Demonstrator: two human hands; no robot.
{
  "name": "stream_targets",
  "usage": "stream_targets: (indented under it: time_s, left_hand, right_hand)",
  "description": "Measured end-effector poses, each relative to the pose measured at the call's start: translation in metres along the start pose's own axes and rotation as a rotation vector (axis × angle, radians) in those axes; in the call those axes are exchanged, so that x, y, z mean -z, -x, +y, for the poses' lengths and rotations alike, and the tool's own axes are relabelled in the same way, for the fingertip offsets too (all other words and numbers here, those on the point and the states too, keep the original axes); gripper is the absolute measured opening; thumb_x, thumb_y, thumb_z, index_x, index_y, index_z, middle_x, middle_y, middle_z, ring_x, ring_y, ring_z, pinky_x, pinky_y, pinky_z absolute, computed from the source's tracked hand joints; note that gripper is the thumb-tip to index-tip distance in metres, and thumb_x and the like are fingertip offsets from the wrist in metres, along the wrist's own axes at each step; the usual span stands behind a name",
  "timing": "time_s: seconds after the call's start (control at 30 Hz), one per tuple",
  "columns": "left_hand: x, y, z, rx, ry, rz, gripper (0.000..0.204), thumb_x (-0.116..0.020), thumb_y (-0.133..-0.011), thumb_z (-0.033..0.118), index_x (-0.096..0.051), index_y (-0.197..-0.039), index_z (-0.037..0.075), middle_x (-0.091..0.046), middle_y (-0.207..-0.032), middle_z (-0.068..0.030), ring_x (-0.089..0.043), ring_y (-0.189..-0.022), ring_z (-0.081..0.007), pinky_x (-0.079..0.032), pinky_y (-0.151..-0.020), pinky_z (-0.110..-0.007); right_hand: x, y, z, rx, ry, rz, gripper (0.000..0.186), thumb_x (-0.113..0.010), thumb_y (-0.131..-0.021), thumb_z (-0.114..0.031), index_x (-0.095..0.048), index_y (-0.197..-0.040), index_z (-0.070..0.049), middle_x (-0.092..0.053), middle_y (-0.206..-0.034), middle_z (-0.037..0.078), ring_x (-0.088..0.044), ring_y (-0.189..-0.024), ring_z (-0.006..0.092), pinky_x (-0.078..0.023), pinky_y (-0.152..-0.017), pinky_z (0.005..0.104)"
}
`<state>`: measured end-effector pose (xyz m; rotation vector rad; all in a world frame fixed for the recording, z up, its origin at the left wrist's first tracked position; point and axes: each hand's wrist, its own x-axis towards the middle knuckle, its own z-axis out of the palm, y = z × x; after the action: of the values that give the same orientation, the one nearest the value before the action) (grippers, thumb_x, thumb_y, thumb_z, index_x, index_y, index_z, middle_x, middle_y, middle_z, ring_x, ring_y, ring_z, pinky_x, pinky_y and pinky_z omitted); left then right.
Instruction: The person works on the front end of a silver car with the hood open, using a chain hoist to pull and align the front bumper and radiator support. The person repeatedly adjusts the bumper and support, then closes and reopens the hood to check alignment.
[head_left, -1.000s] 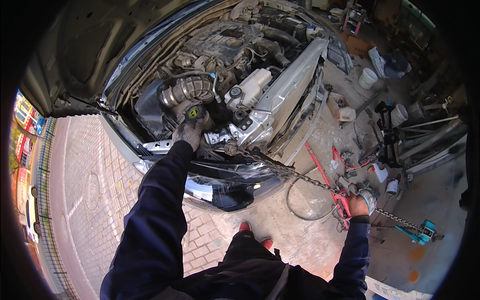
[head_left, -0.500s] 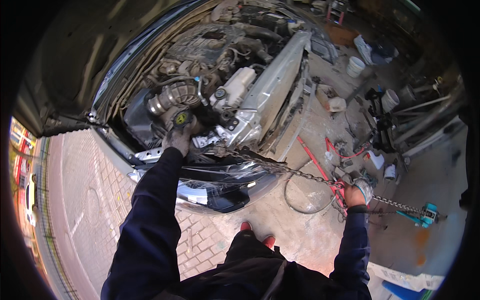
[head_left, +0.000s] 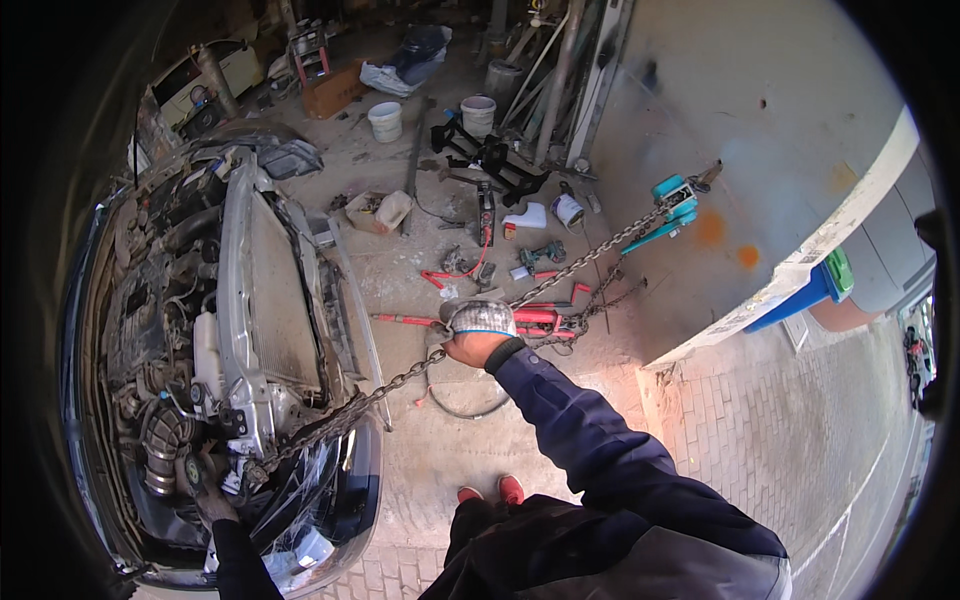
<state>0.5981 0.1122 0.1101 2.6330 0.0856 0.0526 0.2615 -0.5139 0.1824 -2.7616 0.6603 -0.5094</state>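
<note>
A taut steel chain (head_left: 590,257) runs from the front of an open car engine bay (head_left: 170,330) to a teal lever hoist (head_left: 675,200) by the grey wall. My right hand (head_left: 478,328), in a light glove, is closed around the chain between the two, over the floor. At lower left, my left hand (head_left: 210,490), in a dark, dirty glove, reaches into the engine bay. It lies by a round dark cap (head_left: 194,470), beside the ribbed air intake hose (head_left: 163,440); its fingers are mostly hidden. The chain's car end passes over the bent bumper area.
A red floor jack (head_left: 540,322) and a cordless drill (head_left: 545,255) lie beyond my right hand. White buckets (head_left: 385,121), a black metal frame (head_left: 488,160) and a box (head_left: 378,212) stand farther back. A blue bin (head_left: 800,295) is past the wall's edge.
My view has swung right, bringing the wall and hoist into fuller sight. My right hand still grips the chain; my left stays in the engine bay by the cap.
</note>
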Motion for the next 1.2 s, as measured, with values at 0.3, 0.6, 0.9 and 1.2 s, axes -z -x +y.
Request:
stream_targets:
  time_s: [0.3, 0.6, 0.9, 1.2]
  left_hand:
    - [-0.024, -0.012, -0.022, -0.201, 0.169, 0.094, 0.071, -0.042, -0.111, 0.055, -0.058, -0.149, -0.003, -0.057, -0.151, -0.0327, -0.054, -0.139, -0.0445, -0.041, -0.116, -0.046]
    - [-0.001, 0.01, 0.016, -0.029, 0.16, -0.012, 0.071, -0.05, -0.109, 0.052, -0.057, -0.149, -0.006, -0.06, -0.149, -0.0289, -0.059, -0.136, -0.0397, -0.045, -0.114, -0.043]
    - [-0.059, 0.207, 0.301, -0.711, 0.158, 0.026, 0.052, -0.048, -0.112, 0.04, -0.067, -0.129, -0.005, -0.07, -0.12, -0.0238, -0.065, -0.114, -0.0394, -0.05, -0.103, -0.049]
    - [-0.185, 0.294, 0.472, -0.544, 0.077, -0.283, 0.045, -0.049, -0.111, 0.041, -0.076, -0.113, 0.005, -0.076, -0.112, -0.0213, -0.072, -0.106, -0.0399, -0.054, -0.094, -0.05]
  right_hand:
    - [0.032, 0.034, 0.029, 0.015, -0.397, 0.359, 0.039, -0.07, -0.095, -0.029, -0.072, -0.125, -0.003, -0.074, -0.116, 0.022, -0.07, -0.109, 0.0406, -0.055, -0.096, 0.0475]
    - [0.05, 0.178, 0.258, -0.895, -0.723, 0.502, 0.025, -0.075, -0.094, -0.02, -0.076, -0.112, -0.003, -0.076, -0.09, 0.01, -0.07, -0.083, 0.0177, -0.058, -0.076, 0.0351]
    - [0.121, 0.142, 0.469, -1.059, -0.941, 0.559, 0.035, -0.076, -0.091, -0.016, -0.072, -0.125, -0.008, -0.07, -0.096, 0.003, -0.067, -0.083, 0.0165, -0.059, -0.073, 0.0344]
    - [0.083, 0.102, 0.671, -0.984, -1.218, 0.385, 0.05, -0.077, -0.087, -0.003, -0.061, -0.135, -0.007, -0.067, -0.125, 0.009, -0.067, -0.113, 0.0268, -0.06, -0.098, 0.0428]
